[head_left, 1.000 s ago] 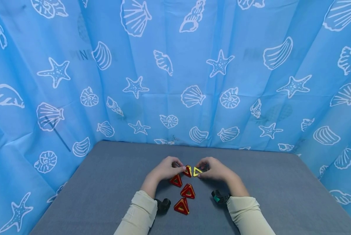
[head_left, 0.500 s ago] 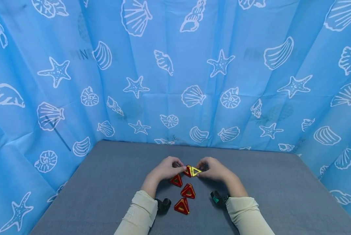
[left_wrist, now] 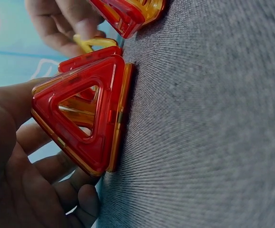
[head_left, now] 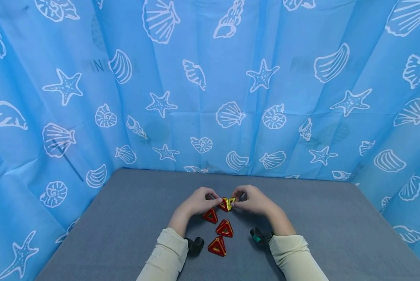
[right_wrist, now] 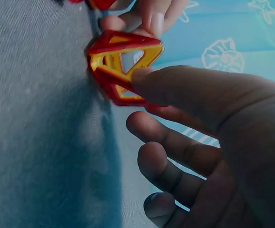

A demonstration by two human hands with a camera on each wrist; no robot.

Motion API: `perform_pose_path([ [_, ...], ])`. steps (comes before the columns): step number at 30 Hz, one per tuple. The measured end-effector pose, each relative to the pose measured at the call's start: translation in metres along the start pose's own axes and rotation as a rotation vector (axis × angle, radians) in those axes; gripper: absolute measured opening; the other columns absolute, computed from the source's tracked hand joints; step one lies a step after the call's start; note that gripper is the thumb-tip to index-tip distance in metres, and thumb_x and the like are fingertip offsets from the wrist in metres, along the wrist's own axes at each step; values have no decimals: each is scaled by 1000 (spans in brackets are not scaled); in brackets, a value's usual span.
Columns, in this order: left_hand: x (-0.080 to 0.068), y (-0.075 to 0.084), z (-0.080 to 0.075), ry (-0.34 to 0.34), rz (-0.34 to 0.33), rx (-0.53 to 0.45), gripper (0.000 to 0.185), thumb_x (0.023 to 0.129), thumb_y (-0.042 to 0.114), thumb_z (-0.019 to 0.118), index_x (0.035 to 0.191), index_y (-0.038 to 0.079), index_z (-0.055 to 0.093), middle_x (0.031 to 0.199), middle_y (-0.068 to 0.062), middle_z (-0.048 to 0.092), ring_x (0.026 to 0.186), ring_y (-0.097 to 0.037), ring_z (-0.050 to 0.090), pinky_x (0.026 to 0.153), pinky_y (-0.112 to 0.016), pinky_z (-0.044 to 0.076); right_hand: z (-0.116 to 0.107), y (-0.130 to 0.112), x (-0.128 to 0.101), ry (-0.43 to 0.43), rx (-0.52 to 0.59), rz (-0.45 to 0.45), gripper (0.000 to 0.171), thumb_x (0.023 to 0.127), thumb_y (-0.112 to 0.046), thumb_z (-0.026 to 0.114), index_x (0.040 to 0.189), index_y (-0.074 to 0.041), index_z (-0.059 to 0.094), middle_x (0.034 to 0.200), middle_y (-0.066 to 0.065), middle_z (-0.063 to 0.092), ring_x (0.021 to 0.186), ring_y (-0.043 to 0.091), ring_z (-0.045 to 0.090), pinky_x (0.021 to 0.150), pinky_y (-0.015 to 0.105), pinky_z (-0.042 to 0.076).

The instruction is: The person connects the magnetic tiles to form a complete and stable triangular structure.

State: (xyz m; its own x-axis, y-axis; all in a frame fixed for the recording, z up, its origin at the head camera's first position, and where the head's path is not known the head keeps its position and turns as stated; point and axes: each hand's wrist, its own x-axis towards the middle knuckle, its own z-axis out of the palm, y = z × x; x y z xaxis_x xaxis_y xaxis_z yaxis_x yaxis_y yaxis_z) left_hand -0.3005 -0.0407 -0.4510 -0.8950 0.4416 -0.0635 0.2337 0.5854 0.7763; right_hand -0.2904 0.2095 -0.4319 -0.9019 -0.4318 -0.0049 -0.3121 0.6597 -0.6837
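My left hand [head_left: 199,201] pinches a red and yellow triangular magnetic-tile piece [head_left: 224,204] at the far end of the group. From the other side, my right hand [head_left: 253,200] pinches a triangular magnetic tile [head_left: 232,201], its yellow side showing in the head view. This tile stands tilted along the piece's edge. In the right wrist view the right thumb [right_wrist: 175,90] lies on the red and yellow tile, and left fingertips [right_wrist: 152,21] show behind. A finished-looking red pyramid [left_wrist: 111,104] stands close before the left fingers in the left wrist view, partly hiding them.
On the grey cloth-covered table [head_left: 143,218], the near red pyramid [head_left: 210,215] stands beside the left hand. Two more pyramids, one in the middle [head_left: 224,228] and one nearer [head_left: 217,246], stand between the forearms. A blue shell-patterned curtain [head_left: 210,101] hangs behind.
The right hand has moved slightly left, bringing its tile from a gap to the left-held piece's edge, then tilting it up. The left hand and the three pyramids have stayed put.
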Motion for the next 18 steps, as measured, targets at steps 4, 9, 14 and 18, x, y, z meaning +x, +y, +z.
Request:
perform_pose_path([
  [4,0,0,0,-6,-7,4,26,105,40,67,111,17,78,109,-2,70,93,-18,62,81,-40,53,0,-2,1,11,20,-19,17,98,-18,76,110,-6,74,100,4,72,82,15,63,69,32,54],
  [9,1,1,0,-17,-8,3,27,105,40,67,112,17,78,110,-3,71,93,-18,63,82,-41,54,0,-2,2,20,54,-54,20,101,-18,72,114,-4,74,103,6,73,84,18,63,70,32,53],
  [14,1,1,1,-18,2,-6,27,104,39,68,111,15,78,106,-3,71,90,-17,63,79,-39,54,0,-2,0,23,72,-77,22,103,-17,69,116,-1,74,104,7,73,86,20,64,71,33,53],
  [18,1,0,1,-16,3,-8,26,104,39,68,110,16,77,104,-2,71,88,-17,63,77,-38,53,-2,-1,0,24,70,-72,22,103,-17,69,117,0,74,105,8,73,87,21,64,71,33,53],
])
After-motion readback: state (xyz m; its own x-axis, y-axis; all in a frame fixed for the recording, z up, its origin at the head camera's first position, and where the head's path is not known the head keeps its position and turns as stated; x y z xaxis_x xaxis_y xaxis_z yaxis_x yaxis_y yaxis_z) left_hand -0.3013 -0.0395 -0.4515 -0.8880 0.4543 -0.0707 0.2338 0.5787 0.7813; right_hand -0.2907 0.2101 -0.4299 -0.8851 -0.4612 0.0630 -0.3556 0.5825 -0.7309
